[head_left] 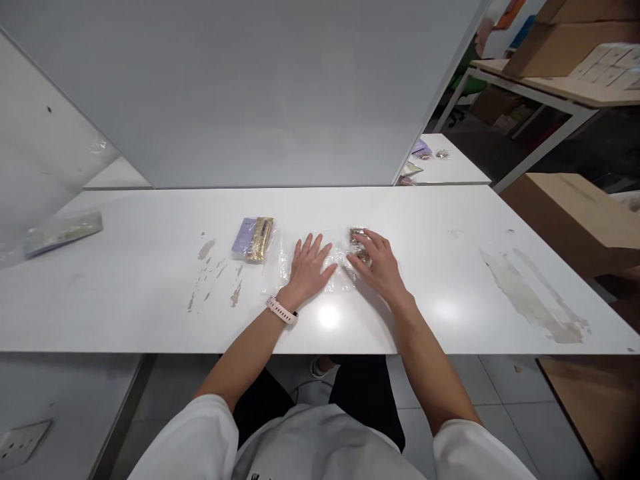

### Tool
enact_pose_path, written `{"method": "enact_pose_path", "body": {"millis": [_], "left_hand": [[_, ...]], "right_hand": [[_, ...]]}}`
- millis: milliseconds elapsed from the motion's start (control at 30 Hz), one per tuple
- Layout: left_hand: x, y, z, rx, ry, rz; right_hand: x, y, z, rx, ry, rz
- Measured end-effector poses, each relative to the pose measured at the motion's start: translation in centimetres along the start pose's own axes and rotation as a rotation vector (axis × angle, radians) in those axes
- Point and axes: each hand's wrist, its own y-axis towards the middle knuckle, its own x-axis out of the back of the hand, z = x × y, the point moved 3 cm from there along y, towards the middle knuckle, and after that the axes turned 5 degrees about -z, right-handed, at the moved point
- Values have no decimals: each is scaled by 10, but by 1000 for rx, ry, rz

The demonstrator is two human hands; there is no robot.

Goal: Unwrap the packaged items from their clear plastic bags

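Note:
A clear plastic bag (340, 279) lies flat on the white table in front of me. My left hand (309, 268) rests on the bag, palm down, fingers spread. At the bag's right end is a small shiny brown-and-gold packet (357, 233). My right hand (380, 267) curves over this packet, thumb on one side and fingers on the other; part of it is hidden beneath them. Whether the packet is inside the bag I cannot tell. Left of the bag, apart from both hands, lies a clear-wrapped pack (253, 239) with a lilac card and a gold packet.
A grey-white panel (275, 100) rises along the back edge of the white table (140, 280). Another plastic-wrapped pack (65, 232) lies at the far left. Cardboard boxes (575, 213) stand at the right, and small packets (423, 149) lie on a surface behind.

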Motion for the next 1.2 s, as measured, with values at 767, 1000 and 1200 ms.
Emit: {"method": "enact_pose_path", "body": {"millis": [767, 1000, 1200], "left_hand": [[-16, 2, 11, -25, -89, 215], [-2, 6, -8, 191, -1105, 115], [-14, -1, -24, 370, -1492, 30]], "right_hand": [[-36, 43, -8, -263, 138, -90], [-38, 25, 42, -500, 770, -191], [-62, 4, 77, -547, 983, -61]]}}
